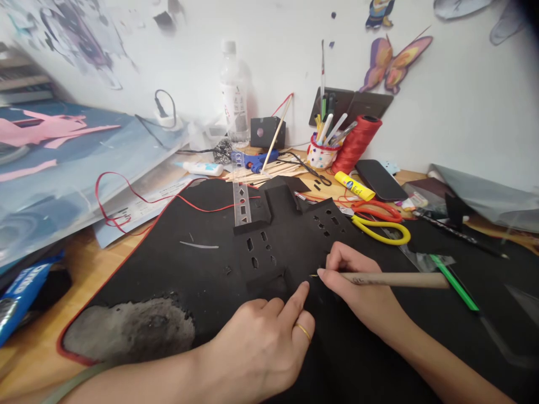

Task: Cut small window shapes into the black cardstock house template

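A black card sheet (295, 235) with folded-up flaps and several small cut-out shapes lies on a black mat (202, 269). My left hand (269, 336) rests at the card's near edge, index finger stretched out and pressing down, the other fingers curled, holding nothing. It wears a ring. In my right hand (353, 275) is a slim tool with a pale wooden handle (400, 280), gripped near its thin tip. That tip meets the card just right of my left index fingertip; its exact kind cannot be made out. A clear stencil ruler (242, 196) leans over the far left flap.
Yellow-and-red scissors (381, 230), a yellow glue stick (355, 186) and a phone (380, 179) lie at the right. Behind stand a pen cup (322, 152), a red thread spool (356, 144), a blue glue gun (256, 163) and a bottle (234, 101). A green-handled tool (455, 283) lies right.
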The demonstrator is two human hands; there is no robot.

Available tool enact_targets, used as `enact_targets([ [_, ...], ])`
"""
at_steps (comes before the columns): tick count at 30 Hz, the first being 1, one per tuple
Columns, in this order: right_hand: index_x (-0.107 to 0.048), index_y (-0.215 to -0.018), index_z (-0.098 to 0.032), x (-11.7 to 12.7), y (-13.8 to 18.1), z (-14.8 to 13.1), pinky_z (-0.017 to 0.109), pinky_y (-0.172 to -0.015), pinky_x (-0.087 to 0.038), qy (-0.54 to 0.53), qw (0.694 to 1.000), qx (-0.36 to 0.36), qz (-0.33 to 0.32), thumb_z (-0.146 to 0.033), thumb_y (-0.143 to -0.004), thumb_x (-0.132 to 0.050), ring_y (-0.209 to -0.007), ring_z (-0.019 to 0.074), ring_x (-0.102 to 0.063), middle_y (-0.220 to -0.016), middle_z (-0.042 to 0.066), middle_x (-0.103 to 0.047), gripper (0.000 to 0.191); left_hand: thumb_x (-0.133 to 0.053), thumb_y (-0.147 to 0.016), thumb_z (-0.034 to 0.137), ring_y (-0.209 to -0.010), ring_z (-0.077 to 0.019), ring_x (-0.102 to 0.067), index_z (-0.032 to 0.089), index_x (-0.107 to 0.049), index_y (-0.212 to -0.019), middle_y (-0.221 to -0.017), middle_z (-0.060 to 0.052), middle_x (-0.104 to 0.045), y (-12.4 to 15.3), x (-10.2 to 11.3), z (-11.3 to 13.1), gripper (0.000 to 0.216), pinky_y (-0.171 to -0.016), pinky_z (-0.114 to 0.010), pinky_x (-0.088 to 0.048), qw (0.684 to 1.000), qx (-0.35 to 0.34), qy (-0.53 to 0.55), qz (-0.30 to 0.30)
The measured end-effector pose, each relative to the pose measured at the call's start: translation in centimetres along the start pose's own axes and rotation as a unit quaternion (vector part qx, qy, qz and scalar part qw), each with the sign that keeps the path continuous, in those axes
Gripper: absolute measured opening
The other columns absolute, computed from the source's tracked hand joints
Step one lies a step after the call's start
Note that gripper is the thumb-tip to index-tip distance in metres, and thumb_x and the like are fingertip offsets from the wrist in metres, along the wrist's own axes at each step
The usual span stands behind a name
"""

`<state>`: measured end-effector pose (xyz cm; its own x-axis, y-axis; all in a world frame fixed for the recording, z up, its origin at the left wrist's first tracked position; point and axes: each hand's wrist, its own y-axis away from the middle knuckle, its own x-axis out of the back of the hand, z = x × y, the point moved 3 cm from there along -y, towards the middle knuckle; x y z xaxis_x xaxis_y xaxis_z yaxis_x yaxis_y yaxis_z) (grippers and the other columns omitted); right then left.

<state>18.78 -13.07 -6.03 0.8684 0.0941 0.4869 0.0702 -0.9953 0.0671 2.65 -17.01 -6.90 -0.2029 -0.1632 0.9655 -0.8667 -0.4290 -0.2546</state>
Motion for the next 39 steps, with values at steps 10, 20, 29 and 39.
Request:
enact_targets([
  [10, -0.033, -0.056, -0.019, -0.24, 0.07, -0.26, 0.022, -0.045, -0.026, 0.074, 0.997, 0.007, 0.02, -0.022, -0.076, -0.051, -0.048, 0.0071, -0.032, -0.051, -0.006, -0.033, 0.026, -0.037, -0.081, 0.011, -0.056, -0.0143, -0.055, 0.008, -0.049, -0.091, -0.119, -0.022, -0.049, -0.37, 0.35, 0.08, 0.016, -0.043, -0.026, -0.045, 1.0, -0.013, 0.001, 0.006],
  [20, -0.033, -0.056, -0.019, -0.54, -0.42, -0.69, 0.021, -0.042, -0.025, 0.111, 0.993, 0.011, 0.038, -0.018, -0.073, -0.05, -0.046, 0.0068, -0.03, -0.049, -0.007, -0.031, 0.024, -0.036, -0.081, 0.01, -0.054, -0.0156, -0.054, 0.007, -0.049, -0.089, -0.116, -0.023, -0.052, -0.54, 0.71, 0.13, 0.016, -0.042, -0.028, -0.047, 1.0, -0.007, 0.012, 0.006],
  [29, -0.029, -0.058, -0.019, -0.71, -0.5, -0.54, 0.022, -0.048, -0.029, 0.104, 0.993, 0.047, 0.016, -0.019, -0.077, -0.046, -0.05, 0.0074, -0.035, -0.056, -0.006, -0.035, 0.025, -0.038, -0.08, 0.011, -0.051, -0.016, -0.054, 0.008, -0.05, -0.087, -0.113, -0.023, -0.054, -0.7, 0.77, 0.18, 0.014, -0.039, -0.028, -0.046, 1.0, -0.004, 0.003, 0.018],
  [39, -0.025, -0.058, -0.019, -0.74, -0.44, -0.37, 0.021, -0.046, -0.027, 0.107, 0.992, 0.064, 0.025, -0.01, -0.072, -0.045, -0.049, 0.0067, -0.032, -0.054, -0.006, -0.031, 0.026, -0.038, -0.08, 0.012, -0.051, -0.0158, -0.055, 0.008, -0.049, -0.087, -0.114, -0.023, -0.053, -0.72, 0.77, 0.31, 0.014, -0.038, -0.027, -0.045, 1.0, -0.004, -0.012, 0.012],
])
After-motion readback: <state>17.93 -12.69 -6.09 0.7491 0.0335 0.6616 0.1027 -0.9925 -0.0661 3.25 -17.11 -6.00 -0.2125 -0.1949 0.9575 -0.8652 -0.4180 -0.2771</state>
